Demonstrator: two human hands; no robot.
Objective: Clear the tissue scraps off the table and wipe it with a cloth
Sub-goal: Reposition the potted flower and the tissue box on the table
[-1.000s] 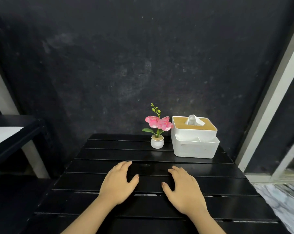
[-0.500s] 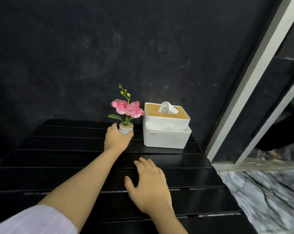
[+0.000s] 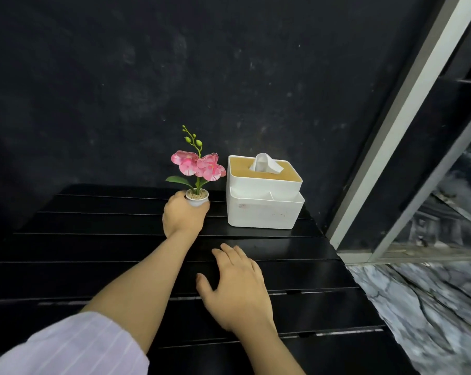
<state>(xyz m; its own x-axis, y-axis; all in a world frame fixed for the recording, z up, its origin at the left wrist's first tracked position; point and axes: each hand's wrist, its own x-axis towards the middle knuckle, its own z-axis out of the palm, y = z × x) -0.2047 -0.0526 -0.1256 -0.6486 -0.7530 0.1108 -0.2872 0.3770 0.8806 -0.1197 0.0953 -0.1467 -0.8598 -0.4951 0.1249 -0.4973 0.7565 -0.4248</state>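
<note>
Judging progress: no tissue scraps or cloth in view; wiping looks not yet begun.
Worktop [image 3: 93,253]: black slats, bare around the tissue box [image 3: 264,209].
Tissue box: white, at the far right corner, one tissue poking up.
Right hand [image 3: 237,288]: nearer than the box, palm down, fingers spread, gripping nothing.
Left hand [image 3: 184,217]: arm stretched out, fingers wrapped around the flower pot [image 3: 197,199] just left of the box.

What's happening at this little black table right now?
A person is at a black slatted table. Their left hand is wrapped around the small white pot of a pink orchid near the back, beside a white tissue box. The right hand lies open and flat on the slats, holding nothing. No tissue scraps or cloth show in view.
</note>
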